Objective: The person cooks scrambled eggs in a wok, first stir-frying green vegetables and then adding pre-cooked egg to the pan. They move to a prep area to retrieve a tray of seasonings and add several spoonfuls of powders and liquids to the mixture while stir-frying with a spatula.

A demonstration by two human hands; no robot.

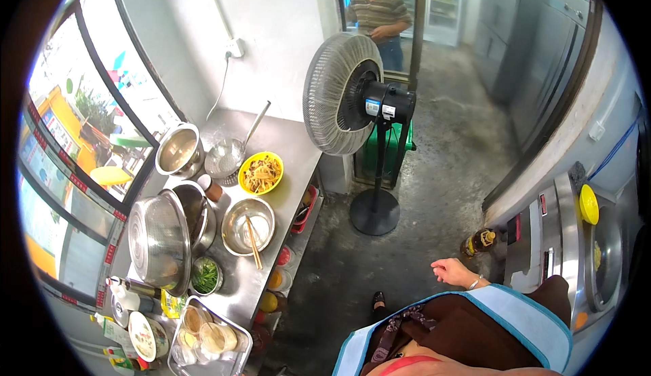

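My right hand [452, 273], with a bracelet at the wrist, is in front of my apron [519, 299]. Its fingers are loosely bent, and I see nothing held in them. Nearest to it, a bottle of yellow-brown liquid [478, 243] stands on the floor. My left hand is out of view. To the left, a steel worktable [295, 144] carries a yellow bowl of shredded food [261, 173], a steel bowl [231, 228] with chopsticks [253, 241] across it, a bowl of chopped greens [206, 276] and a perforated ladle [224, 158].
A pedestal fan [376, 172] stands ahead by a doorway, with a person [379, 15] behind glass. A steel stove [546, 233] with a wok [608, 269] and yellow bowl [588, 204] is at right. A metal tray of containers [244, 340] lies on the worktable's near end.
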